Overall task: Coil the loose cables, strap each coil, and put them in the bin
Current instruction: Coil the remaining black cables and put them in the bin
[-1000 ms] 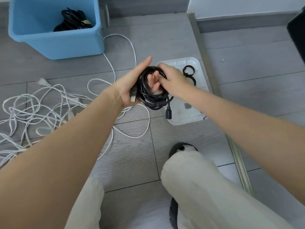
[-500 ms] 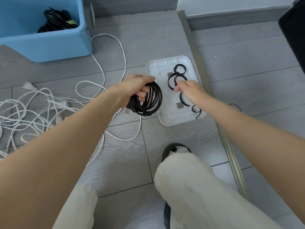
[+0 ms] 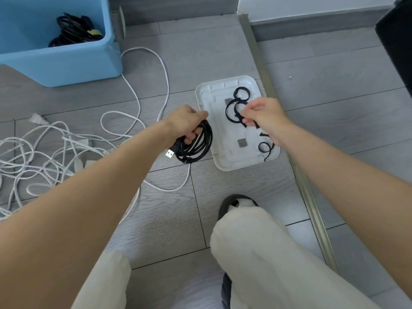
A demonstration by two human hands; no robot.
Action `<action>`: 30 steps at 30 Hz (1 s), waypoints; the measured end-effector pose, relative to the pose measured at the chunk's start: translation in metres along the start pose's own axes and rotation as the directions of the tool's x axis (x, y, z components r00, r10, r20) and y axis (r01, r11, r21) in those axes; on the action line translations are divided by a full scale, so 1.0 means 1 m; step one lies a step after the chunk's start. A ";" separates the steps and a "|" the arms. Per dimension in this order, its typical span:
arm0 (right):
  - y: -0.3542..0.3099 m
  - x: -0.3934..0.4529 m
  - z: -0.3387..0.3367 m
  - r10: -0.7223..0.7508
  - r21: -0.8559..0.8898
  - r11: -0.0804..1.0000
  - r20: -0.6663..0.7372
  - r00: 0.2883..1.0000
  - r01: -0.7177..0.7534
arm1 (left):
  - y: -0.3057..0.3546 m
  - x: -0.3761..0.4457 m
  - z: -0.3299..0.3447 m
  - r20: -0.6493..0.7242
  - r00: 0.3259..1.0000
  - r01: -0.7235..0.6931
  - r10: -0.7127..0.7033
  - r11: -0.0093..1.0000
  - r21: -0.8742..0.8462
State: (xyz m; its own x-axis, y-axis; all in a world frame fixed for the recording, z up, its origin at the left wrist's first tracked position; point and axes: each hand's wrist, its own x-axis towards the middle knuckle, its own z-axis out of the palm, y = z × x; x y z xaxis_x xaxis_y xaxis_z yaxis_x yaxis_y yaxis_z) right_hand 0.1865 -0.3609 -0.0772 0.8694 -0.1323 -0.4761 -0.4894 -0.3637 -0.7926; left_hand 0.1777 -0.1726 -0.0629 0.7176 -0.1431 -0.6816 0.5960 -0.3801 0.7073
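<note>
Gripping the coil (image 3: 196, 142) in your left hand (image 3: 185, 121), your right hand (image 3: 263, 117) pinches a strap (image 3: 231, 109); loosen up and loops spill.

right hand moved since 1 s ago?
Yes. The right hand left the black cable coil and went right, over the white tray, pinching a strap.
</note>
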 end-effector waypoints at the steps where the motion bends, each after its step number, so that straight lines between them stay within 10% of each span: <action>1: -0.010 -0.003 0.003 -0.013 0.121 0.993 0.076 0.997 0.004 | 0.001 0.000 -0.003 -0.008 1.000 0.017 -0.019 0.993 -0.116; 9: -0.065 -0.020 0.026 -0.137 -0.058 0.974 0.613 0.778 0.217 | -0.011 0.001 -0.049 0.016 0.996 0.079 -0.090 0.764 -0.640; 18: -0.080 -0.029 0.057 -0.120 -0.347 0.812 0.688 0.716 0.470 | -0.021 -0.010 -0.067 0.146 0.984 0.170 -0.100 0.764 -0.622; 30: -0.083 -0.052 0.100 -0.418 -0.753 0.067 0.574 0.704 0.654 | -0.019 -0.016 -0.065 0.248 0.964 0.239 -0.098 0.731 -0.639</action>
State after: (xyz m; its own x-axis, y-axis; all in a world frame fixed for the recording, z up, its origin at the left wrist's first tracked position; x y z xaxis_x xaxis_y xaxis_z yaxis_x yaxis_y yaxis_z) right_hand 0.1747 -0.2318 -0.0250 0.7772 0.5885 -0.2226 0.5877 -0.8054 -0.0775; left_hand 0.1781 -0.1039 -0.0539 0.5434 -0.3276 -0.7729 0.8377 0.2713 0.4740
